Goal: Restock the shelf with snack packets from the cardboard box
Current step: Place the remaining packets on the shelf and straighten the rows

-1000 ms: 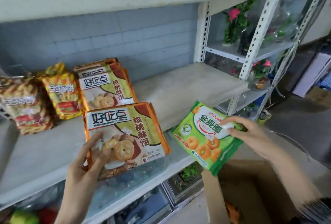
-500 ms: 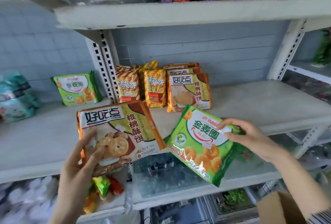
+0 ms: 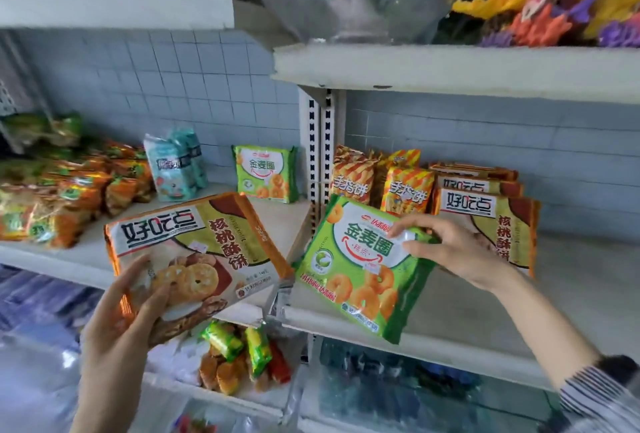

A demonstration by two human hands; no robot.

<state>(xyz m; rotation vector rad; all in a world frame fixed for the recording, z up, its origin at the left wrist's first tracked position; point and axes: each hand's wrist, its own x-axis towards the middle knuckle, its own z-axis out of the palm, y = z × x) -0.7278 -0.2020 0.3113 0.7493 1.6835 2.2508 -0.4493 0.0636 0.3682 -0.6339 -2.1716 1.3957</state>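
The white shelf (image 3: pixel 571 294) runs in two bays split by a slotted upright post (image 3: pixel 322 141), both stocked along the back edge. The cardboard box is out of view. Over the left bay's front edge hangs an orange-brown biscuit packet (image 3: pixel 194 252), and the left hand (image 3: pixel 117 335) grips it by the lower left corner with the printed face up. Over the right bay's front edge the right hand (image 3: pixel 457 252) pinches a green ring-biscuit packet (image 3: pixel 360 269) by its upper right edge. This packet is tilted, with its long axis running from the post down toward the front edge. A matching green packet (image 3: pixel 265 172) stands at the back of the left bay, up and left of the right hand, across the post. The matching orange-brown row (image 3: pixel 485 221) stands in the right bay, behind the right hand. Each held packet thus seems to belong in the opposite bay, so the next placements likely cross over.
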